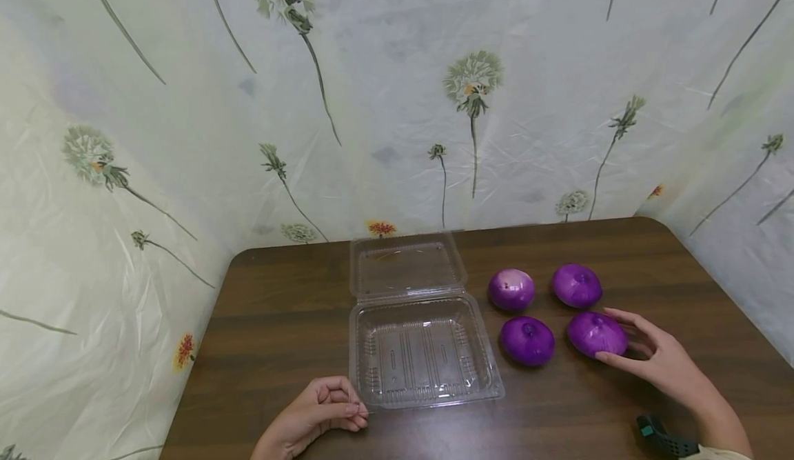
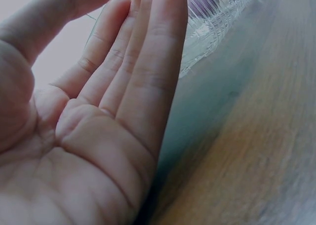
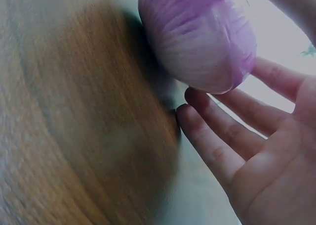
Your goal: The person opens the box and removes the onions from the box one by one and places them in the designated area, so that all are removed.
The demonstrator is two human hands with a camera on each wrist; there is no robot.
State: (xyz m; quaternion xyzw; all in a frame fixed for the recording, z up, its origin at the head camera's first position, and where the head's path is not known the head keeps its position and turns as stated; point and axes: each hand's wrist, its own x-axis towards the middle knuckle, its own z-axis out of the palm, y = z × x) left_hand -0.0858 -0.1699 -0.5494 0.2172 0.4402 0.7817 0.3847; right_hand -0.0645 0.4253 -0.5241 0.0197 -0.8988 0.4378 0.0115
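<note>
My right hand point(image 1: 660, 356) has its thumb and fingers on either side of a peeled red onion point(image 1: 597, 334) at the table's right. In the right wrist view, the onion point(image 3: 202, 37) lies between the thumb and the fingers, and some fingertips stand below it. Three other red onions sit close by: one point(image 1: 527, 341) to its left, one point(image 1: 577, 285) behind it, and a paler one point(image 1: 511, 290) at back left. A clear plastic clamshell container point(image 1: 428, 401) lies with its lid folded back. At its front left corner, my left hand point(image 1: 316, 412) pinches the rim.
The brown wooden table point(image 1: 279, 322) has rounded back corners. A flower-patterned sheet point(image 1: 384, 101) hangs behind it and along both sides. A dark wristband point(image 1: 666, 438) is on the right wrist near the front edge. The container's lid point(image 1: 406, 267) reaches the back edge.
</note>
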